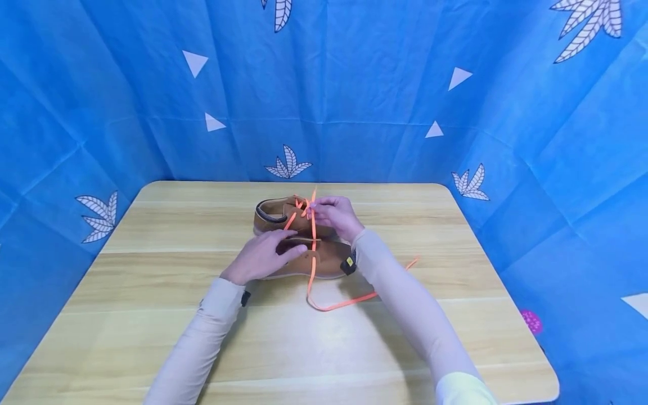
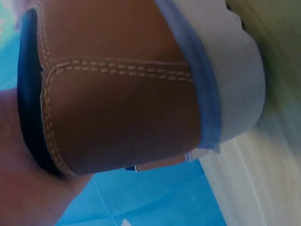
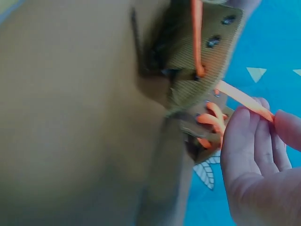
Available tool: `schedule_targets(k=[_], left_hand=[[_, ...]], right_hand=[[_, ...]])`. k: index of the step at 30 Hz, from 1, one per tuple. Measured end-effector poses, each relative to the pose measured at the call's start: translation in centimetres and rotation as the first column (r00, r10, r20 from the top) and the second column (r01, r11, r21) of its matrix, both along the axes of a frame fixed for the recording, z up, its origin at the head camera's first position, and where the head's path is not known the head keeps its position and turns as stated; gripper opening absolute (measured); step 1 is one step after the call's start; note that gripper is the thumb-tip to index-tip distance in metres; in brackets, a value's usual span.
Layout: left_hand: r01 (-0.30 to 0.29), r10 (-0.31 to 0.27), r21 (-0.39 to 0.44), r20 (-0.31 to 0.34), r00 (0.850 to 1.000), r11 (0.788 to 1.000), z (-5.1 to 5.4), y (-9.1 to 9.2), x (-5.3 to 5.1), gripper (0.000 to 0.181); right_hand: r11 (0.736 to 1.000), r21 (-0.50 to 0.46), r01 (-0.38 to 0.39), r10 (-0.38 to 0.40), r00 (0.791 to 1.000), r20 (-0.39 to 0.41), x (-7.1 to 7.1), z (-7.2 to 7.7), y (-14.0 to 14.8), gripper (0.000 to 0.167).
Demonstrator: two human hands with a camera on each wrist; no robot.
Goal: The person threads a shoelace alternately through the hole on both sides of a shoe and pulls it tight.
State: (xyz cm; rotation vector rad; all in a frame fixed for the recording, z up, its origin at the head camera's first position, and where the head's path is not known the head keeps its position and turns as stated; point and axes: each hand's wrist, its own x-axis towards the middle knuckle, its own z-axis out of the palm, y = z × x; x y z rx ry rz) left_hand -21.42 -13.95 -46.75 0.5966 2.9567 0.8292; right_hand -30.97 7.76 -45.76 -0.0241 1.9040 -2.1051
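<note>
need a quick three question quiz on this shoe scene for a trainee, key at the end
1. Choose: which hand pinches the orange lace? a) left b) right
2. True or false: in the head view, the near shoe and the far shoe point their toes opposite ways.
3. Fill in: a ____ cloth hangs behind the table.

Key: 1. b, the right hand. 2. False; both toes point to the picture's right. 3. blue.
</note>
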Motion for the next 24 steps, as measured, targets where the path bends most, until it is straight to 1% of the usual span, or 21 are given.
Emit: schedule_targets(k=[2,4,7,9,11,13,18,20,24], left_hand=[[0.012,-0.013,-0.042,-0.01,1.0,0.999,-0.2,0.1,0.0,0.09],[0.031,-0.033,-0.076,-0.028,0.999,0.997,-0.4,0.1,0.0,0.093],[0.049,-0.054,-0.102,-0.054,0.997,0.994,-0.7,0.0,-0.1,0.088],[0.049,-0.054,-0.098,-0.058,0.997,0.994,-0.9,-0.1,0.0,0.084],[0.046,-0.052,-0.094,-0.058,0.997,0.994,-0.9,-0.1,0.0,0.081],[0.046,-0.051,-0.089,-0.055,0.997,0.995,-1.0,0.0,0.0,0.08],[0.036,-0.041,-0.089,-0.051,0.998,0.995,-0.9,0.1,0.2,0.078],[0.033,-0.037,-0.091,-0.046,0.998,0.995,-0.8,0.1,0.2,0.077],[0.029,-0.034,-0.095,-0.046,0.998,0.995,-0.8,0.1,0.2,0.076]], right_hand=[[1.0,-0.008,0.003,-0.003,1.0,-0.021,-0.2,0.5,-0.1,0.011],[1.0,-0.015,0.005,-0.006,0.999,-0.037,-0.3,1.2,-0.1,0.015],[1.0,-0.026,0.002,-0.003,0.999,-0.051,-0.6,2.2,-0.1,0.021],[1.0,-0.021,-0.003,0.001,0.998,-0.069,-0.8,2.8,-0.2,0.025],[1.0,-0.025,-0.001,-0.001,0.996,-0.09,-1.0,3.6,-0.1,0.024],[1.0,-0.03,0.004,-0.007,0.993,-0.118,-1.2,4.6,-0.1,0.021],[0.997,-0.075,-0.005,-0.01,0.981,-0.195,-1.3,7.3,-0.3,0.01],[0.996,-0.086,-0.007,-0.013,0.972,-0.234,-1.2,8.5,-0.4,0.008],[0.997,-0.079,-0.01,-0.015,0.953,-0.303,-0.7,10.6,-0.5,0.007]])
